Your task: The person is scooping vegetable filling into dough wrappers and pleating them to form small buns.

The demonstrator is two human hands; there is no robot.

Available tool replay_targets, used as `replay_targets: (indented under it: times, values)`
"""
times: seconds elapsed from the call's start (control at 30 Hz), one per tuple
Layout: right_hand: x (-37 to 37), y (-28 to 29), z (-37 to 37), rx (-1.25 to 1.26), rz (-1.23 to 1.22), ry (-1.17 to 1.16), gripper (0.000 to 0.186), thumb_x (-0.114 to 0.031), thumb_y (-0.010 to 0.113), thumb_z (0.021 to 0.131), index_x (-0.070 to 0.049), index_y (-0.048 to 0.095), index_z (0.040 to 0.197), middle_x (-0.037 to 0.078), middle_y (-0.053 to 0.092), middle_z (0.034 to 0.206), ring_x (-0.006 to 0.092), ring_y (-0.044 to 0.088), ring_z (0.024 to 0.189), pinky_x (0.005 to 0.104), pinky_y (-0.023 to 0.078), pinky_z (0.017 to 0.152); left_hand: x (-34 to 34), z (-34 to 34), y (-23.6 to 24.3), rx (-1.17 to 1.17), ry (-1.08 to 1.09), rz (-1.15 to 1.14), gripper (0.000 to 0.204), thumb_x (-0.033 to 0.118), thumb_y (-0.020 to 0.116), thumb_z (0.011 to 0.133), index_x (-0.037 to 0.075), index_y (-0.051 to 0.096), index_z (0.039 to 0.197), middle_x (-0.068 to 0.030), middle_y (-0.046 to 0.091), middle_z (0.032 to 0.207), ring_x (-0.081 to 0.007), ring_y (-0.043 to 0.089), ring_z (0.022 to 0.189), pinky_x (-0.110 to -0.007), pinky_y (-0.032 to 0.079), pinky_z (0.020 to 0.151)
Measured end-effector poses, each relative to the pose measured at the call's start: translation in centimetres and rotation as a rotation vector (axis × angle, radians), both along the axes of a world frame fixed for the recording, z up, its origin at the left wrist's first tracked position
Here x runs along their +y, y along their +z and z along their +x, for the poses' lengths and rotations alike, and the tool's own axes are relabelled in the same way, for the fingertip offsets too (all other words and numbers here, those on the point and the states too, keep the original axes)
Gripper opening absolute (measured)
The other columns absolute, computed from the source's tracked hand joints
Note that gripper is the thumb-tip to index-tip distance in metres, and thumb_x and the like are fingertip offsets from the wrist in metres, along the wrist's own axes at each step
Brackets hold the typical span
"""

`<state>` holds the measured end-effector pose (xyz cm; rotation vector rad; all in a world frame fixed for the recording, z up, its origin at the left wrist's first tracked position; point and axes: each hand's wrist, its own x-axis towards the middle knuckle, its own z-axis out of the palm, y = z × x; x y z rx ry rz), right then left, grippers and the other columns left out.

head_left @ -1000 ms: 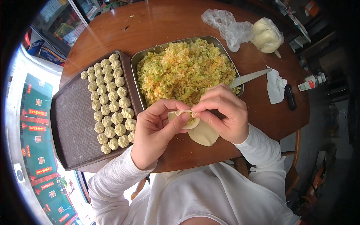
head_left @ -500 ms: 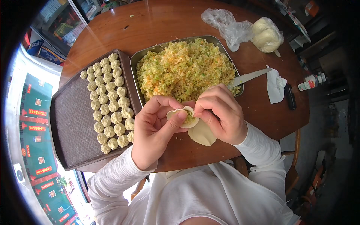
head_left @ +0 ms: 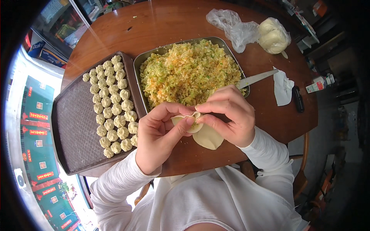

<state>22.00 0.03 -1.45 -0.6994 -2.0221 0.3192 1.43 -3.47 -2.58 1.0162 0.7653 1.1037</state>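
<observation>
My left hand (head_left: 158, 135) and my right hand (head_left: 229, 114) meet over the table's near edge, both pinching one small pale dumpling (head_left: 186, 121) whose wrapper edge is being folded. A spare round wrapper (head_left: 209, 137) lies just under my right hand. Right behind the hands stands a metal tray (head_left: 139, 64) heaped with chopped yellow-green filling (head_left: 189, 72). To the left, a dark tray (head_left: 73, 127) carries several rows of finished dumplings (head_left: 113, 106) along its right side.
A flat metal spatula (head_left: 255, 79) rests on the filling tray's right rim. A crumpled white tissue (head_left: 283, 87) and a dark small object (head_left: 298, 98) lie to the right. A plastic bag (head_left: 232, 26) and a bagged dough lump (head_left: 273, 35) sit at the back of the round wooden table (head_left: 169, 21).
My fingers have worked along the wrapper's edge, closing the dumpling further. Both hands stayed in about the same spot over the table's near edge.
</observation>
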Motion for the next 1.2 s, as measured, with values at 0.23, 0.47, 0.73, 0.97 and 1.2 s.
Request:
replay_targets:
  times: [0.23, 0.47, 0.73, 0.97, 1.2]
  values:
    - [0.2, -0.2, 0.2, -0.024, 0.022, 0.042, 0.021, -0.003, 0.079, 0.077, -0.008, 0.070, 0.095, 0.005, 0.064, 0.090, 0.0228, 0.060, 0.080, 0.0342, 0.048, 0.071, 0.1, 0.2, 0.4, -0.046, -0.006, -0.040, 0.020, 0.002, 0.062, 0.098, -0.003, 0.056, 0.116, -0.0138, 0.068, 0.118, -0.0133, 0.066, 0.103, -0.025, 0.057, 0.084]
    - [0.2, -0.1, 0.1, -0.064, 0.033, 0.017, 0.013, -0.005, 0.073, 0.083, -0.007, 0.066, 0.094, 0.006, 0.062, 0.092, 0.0248, 0.058, 0.082, 0.0367, 0.047, 0.073, 0.1, 0.2, 0.5, -0.103, 0.004, -0.077, 0.017, 0.001, 0.058, 0.099, 0.001, 0.051, 0.114, -0.0184, 0.066, 0.122, -0.0162, 0.066, 0.107, -0.026, 0.058, 0.084]
    - [0.0, -0.2, -0.1, -0.057, -0.014, 0.078, 0.016, -0.002, 0.072, 0.082, -0.007, 0.063, 0.094, 0.006, 0.060, 0.093, 0.0255, 0.058, 0.084, 0.0363, 0.047, 0.073, -0.2, 0.1, 0.5, -0.007, 0.009, 0.010, 0.015, 0.002, 0.060, 0.098, -0.001, 0.053, 0.112, -0.0176, 0.066, 0.122, -0.0143, 0.066, 0.104, -0.024, 0.059, 0.081]
    - [0.1, -0.1, 0.3, 0.003, -0.060, 0.068, 0.016, -0.003, 0.078, 0.079, -0.008, 0.068, 0.091, 0.005, 0.063, 0.090, 0.0233, 0.060, 0.081, 0.0344, 0.049, 0.070, -0.1, 0.3, 0.4, -0.023, 0.012, 0.024, 0.017, 0.001, 0.061, 0.098, -0.004, 0.057, 0.113, -0.0174, 0.066, 0.121, -0.0147, 0.065, 0.104, -0.027, 0.059, 0.084]
    - [0.0, 0.6, 0.0, 0.011, -0.065, 0.027, 0.019, -0.005, 0.079, 0.078, -0.008, 0.069, 0.094, 0.004, 0.064, 0.090, 0.0212, 0.060, 0.079, 0.0335, 0.049, 0.069, -0.2, 0.2, -0.1, 0.030, 0.026, 0.073, 0.016, 0.001, 0.063, 0.096, -0.002, 0.058, 0.111, -0.0146, 0.068, 0.115, -0.0146, 0.068, 0.098, -0.026, 0.060, 0.078]
